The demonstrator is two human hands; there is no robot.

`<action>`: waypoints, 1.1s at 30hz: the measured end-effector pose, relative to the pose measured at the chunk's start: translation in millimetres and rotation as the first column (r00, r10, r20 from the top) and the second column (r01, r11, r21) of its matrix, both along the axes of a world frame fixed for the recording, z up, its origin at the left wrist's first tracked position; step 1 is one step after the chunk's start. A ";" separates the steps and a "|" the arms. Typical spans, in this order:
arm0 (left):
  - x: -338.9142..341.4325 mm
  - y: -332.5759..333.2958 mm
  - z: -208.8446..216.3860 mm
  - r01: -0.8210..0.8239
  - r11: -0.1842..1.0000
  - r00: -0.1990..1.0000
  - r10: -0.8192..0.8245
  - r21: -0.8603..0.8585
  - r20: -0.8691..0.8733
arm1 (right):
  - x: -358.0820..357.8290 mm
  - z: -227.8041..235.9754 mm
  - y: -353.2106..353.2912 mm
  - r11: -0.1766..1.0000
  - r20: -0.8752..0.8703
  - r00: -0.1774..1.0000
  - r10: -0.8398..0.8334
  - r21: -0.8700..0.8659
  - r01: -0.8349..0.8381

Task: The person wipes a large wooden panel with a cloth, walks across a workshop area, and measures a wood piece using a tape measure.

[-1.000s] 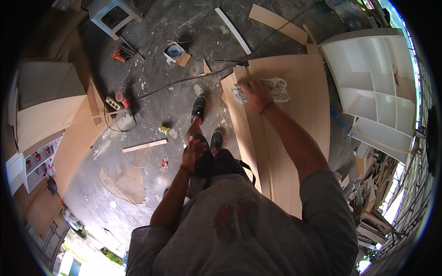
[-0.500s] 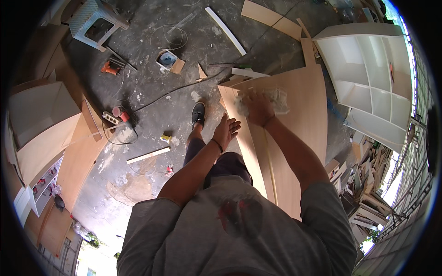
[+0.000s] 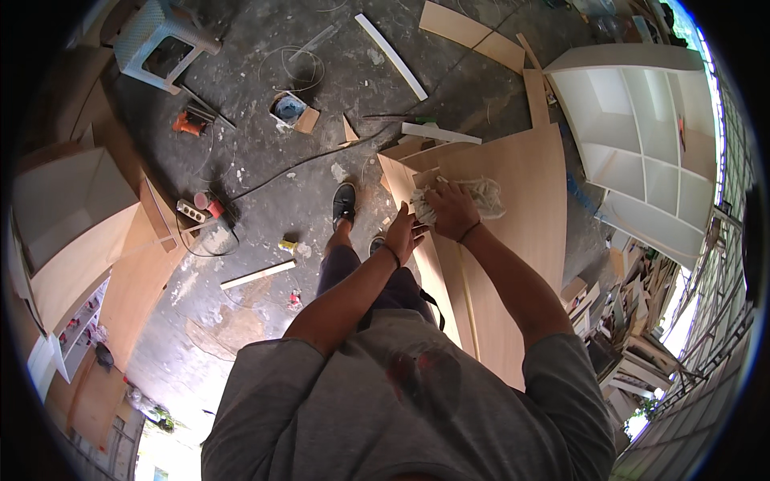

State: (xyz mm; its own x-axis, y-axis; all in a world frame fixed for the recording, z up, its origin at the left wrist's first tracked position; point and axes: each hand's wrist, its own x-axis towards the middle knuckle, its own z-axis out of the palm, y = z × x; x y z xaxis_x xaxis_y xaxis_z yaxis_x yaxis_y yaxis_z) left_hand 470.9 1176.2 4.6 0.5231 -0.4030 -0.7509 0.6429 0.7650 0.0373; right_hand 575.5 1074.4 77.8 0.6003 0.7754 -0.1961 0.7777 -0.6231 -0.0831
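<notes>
My right hand [image 3: 455, 212] is closed on a crumpled whitish rag [image 3: 484, 196], pressed to the top of a pale wooden panel [image 3: 525, 232]. Part of the cloth bulges out on either side of my fingers. Beside it, at the panel's left edge, my left hand [image 3: 403, 236] is held with its fingers apart, close to the rag. Whether its fingertips touch the cloth or the wood, I cannot tell. A long narrow strip runs along the panel toward my body.
White shelving [image 3: 646, 120] stands at the right, above a heap of wood offcuts [image 3: 622, 321]. A plastic stool [image 3: 160, 44], an orange power tool [image 3: 187, 124], a power strip [image 3: 191, 211], cables and loose boards lie about the concrete floor. Wooden cabinets [image 3: 76, 216] stand at left.
My right hand has slid the rag a little toward me over the panel. My left hand has moved right, closer to the rag. More of the panel's far left edge shows.
</notes>
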 end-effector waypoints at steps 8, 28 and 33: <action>1.0 8.9 3.4 0.057 0.997 0.998 -0.056 0.048 -0.016 | 8.1 1.6 18.9 0.996 -0.109 0.990 -0.085 -0.006 0.084; 43.3 43.6 -42.9 0.088 0.827 0.979 -0.175 0.556 0.106 | 26.7 26.4 42.6 0.820 -0.082 0.858 -0.507 0.261 0.509; 93.8 67.4 -62.5 -0.015 0.332 0.644 -0.719 0.943 0.263 | -29.0 86.5 7.7 0.579 -0.205 0.762 -0.614 0.539 0.611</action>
